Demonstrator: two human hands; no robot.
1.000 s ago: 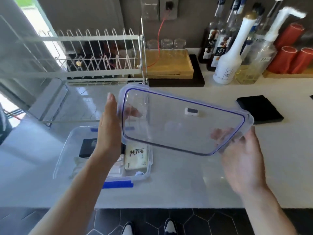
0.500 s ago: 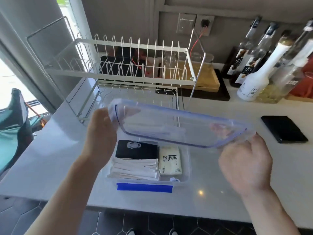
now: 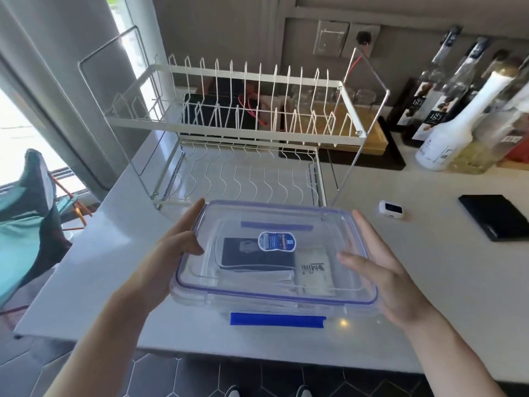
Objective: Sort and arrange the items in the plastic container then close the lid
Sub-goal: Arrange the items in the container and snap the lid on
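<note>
The left hand (image 3: 171, 253) holds the left short edge of the clear rectangular plastic lid with a blue seal line (image 3: 274, 285); its fingers lie straight along the rim and the thumb rests on the top face, so the grip is a flat press on the edge and not a closed fist. The right hand (image 3: 383, 270) does the same on the right short edge, with fingers straight and spread and the thumb on the top face of the lid. The lid sits level over the clear rectangular plastic container with blue clip flaps (image 3: 277, 319), which stands on the white desk (image 3: 429, 282) near its front edge; I cannot tell if the lid is fully seated. An oval blue-and-white sticker (image 3: 277, 241) is on the lid. Through the lid a black flat packet (image 3: 257, 256) shows at the middle, with a pale packet with dark printed letters (image 3: 315, 273) just beside it on the right. Behind the container stands a white wire dish rack with two levels (image 3: 246, 133). To the right on the desk lie a small white device with a dark screen (image 3: 391, 209) and, further right, a black flat square pad (image 3: 498, 216). At the back right stand a white bottle with a long neck (image 3: 446, 138) and several dark and clear glass bottles (image 3: 423, 107).
</note>
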